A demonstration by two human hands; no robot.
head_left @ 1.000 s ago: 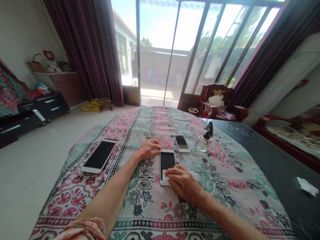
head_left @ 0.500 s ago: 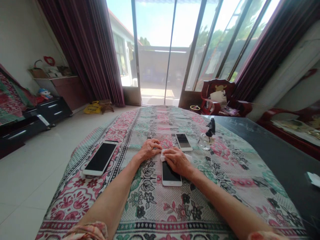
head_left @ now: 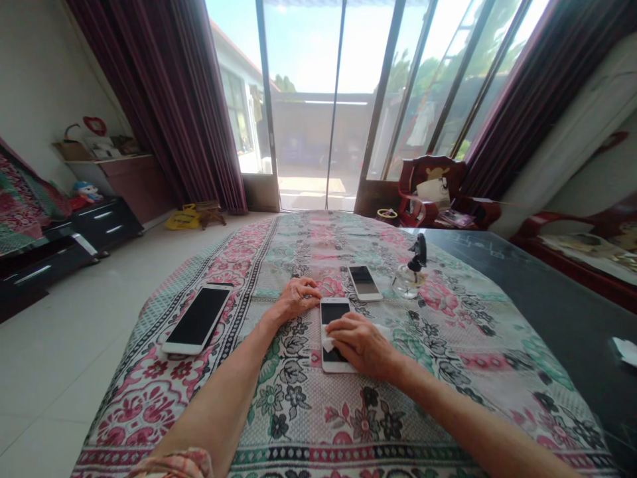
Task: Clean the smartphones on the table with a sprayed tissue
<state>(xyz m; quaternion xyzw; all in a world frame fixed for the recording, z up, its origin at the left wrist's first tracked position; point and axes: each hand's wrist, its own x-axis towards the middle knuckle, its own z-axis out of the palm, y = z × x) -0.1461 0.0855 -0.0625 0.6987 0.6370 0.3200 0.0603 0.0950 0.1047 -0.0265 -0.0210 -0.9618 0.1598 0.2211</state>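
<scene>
A white smartphone (head_left: pixel 334 309) with a dark screen lies face up on the patterned tablecloth. My right hand (head_left: pixel 363 342) presses a white tissue (head_left: pixel 327 341) onto the lower half of its screen, fingers closed over it. Part of the tissue sticks out behind the hand. My left hand (head_left: pixel 297 295) rests flat on the cloth, its outstretched fingertips at the phone's upper left edge. Just beyond lies a smaller white phone (head_left: pixel 365 283), and right of that a clear spray bottle (head_left: pixel 409 282) with a black nozzle stands upright. Farther left is a larger white phone (head_left: pixel 198 320).
The tablecloth (head_left: pixel 343 438) covers a round-ended table. A dark tabletop (head_left: pixel 537 312) adjoins on the right, with a small white item (head_left: pixel 624 350) on it. Behind stand glass doors and a red wooden chair (head_left: pixel 430 189); a yellow bag (head_left: pixel 183 217) lies on the floor.
My right hand has slid the tissue down the phone's screen towards me, uncovering its upper part. My left hand has stayed by the phone's upper left edge.
</scene>
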